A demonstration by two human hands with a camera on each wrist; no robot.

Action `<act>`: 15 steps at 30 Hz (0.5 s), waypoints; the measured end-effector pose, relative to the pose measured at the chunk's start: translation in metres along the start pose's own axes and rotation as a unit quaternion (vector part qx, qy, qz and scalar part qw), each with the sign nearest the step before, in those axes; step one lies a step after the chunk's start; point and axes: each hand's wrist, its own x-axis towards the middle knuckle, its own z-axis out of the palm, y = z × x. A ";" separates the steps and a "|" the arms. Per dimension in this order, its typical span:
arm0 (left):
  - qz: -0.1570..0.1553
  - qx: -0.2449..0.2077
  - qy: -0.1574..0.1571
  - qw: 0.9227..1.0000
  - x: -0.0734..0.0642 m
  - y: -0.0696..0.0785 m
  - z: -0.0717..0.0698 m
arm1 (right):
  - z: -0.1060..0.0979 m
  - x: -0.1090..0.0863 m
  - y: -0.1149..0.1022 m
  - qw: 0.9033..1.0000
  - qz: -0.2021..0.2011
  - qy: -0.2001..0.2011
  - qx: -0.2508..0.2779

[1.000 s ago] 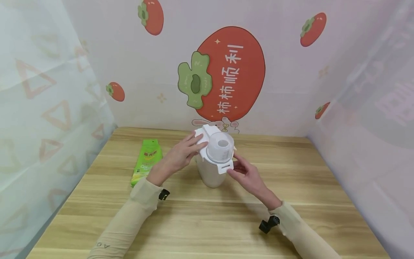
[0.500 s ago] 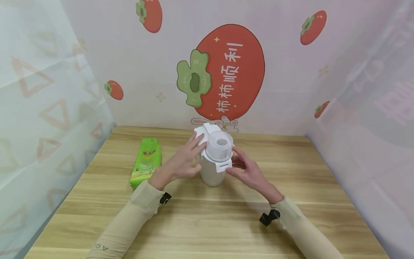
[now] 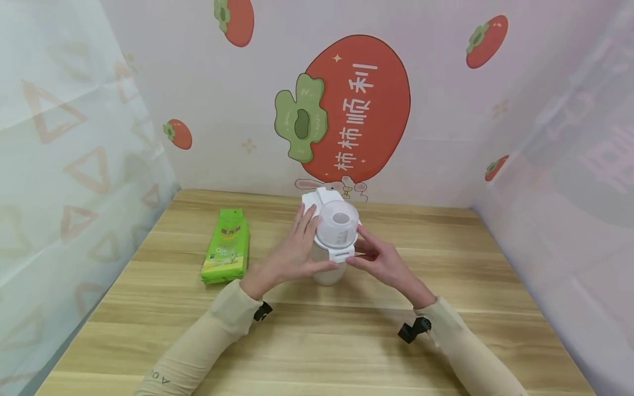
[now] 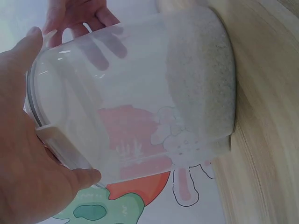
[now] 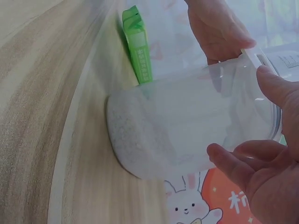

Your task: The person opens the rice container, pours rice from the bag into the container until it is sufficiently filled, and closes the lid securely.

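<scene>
A translucent storage container [image 3: 327,276] stands upright on the table, with pale rice-like grains [image 4: 205,70] in its lower part. It has a white lid [image 3: 312,199], a clear measuring cup [image 3: 338,225] on top and a slotted latch [image 3: 342,254] at the front. My left hand [image 3: 292,254] grips the lid from the left, fingers over its top and side, thumb reaching the front latch. From the right, my right hand [image 3: 385,265] holds the container near the rim. Its thumb touches the latch, while its other fingers lie along the far side wall.
A green printed bag [image 3: 227,247] lies on the wooden table [image 3: 317,341] left of the container. Behind stands a backdrop [image 3: 436,165] with persimmon drawings, and fabric walls close in both sides.
My left thumb has swung forward from the container's side to the front latch, and the latch now sits lower against the rim. My right hand has barely moved.
</scene>
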 end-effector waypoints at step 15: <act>0.027 0.011 0.051 0.998 -0.002 -0.002 0.003 | 0.003 -0.003 -0.004 0.999 0.015 0.027 -0.028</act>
